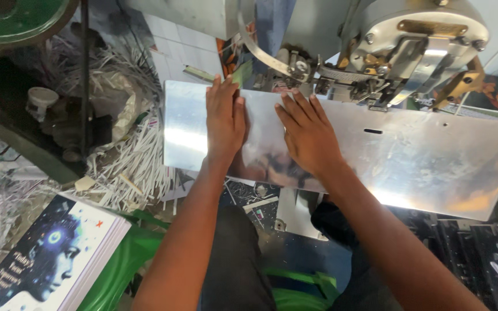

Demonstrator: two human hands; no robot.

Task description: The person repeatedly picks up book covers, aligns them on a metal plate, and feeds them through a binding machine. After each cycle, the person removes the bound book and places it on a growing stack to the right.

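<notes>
Left hand: my left hand (224, 118) lies flat, palm down, fingers together and stretched toward the top of the frame, on the shiny metal work plate (433, 155); it grips nothing.
Right hand: my right hand (308, 133) lies flat just beside it, fingers slightly spread and angled to the upper left, also pressed on the plate and closed on nothing.
Hands together: the two are close but not touching, both in the centre of the frame, with my forearms coming up from the bottom edge.
Under the palms: I cannot tell whether a thin sheet lies beneath them; the plate's reflections hide it.
Fingertips: my left fingertips reach the plate's far edge, near a small greenish strip (241, 73) at the upper centre.
Plate: it runs from left of centre to the right edge, tilted slightly down to the right, with a short dark slot (373, 131) right of my right hand.
Machine head: the cream-coloured stitching machine head (416, 40) hangs over the plate at the upper right, its metal parts just beyond my right fingertips.
Left side: white paper trimmings (134, 167) lie heaped in the left of the frame.
Lower left: a stack of printed booklets (53, 259) with a dark blue cover sits in the corner.
Bottom: green fabric (125, 262) shows beside my knees.
</notes>
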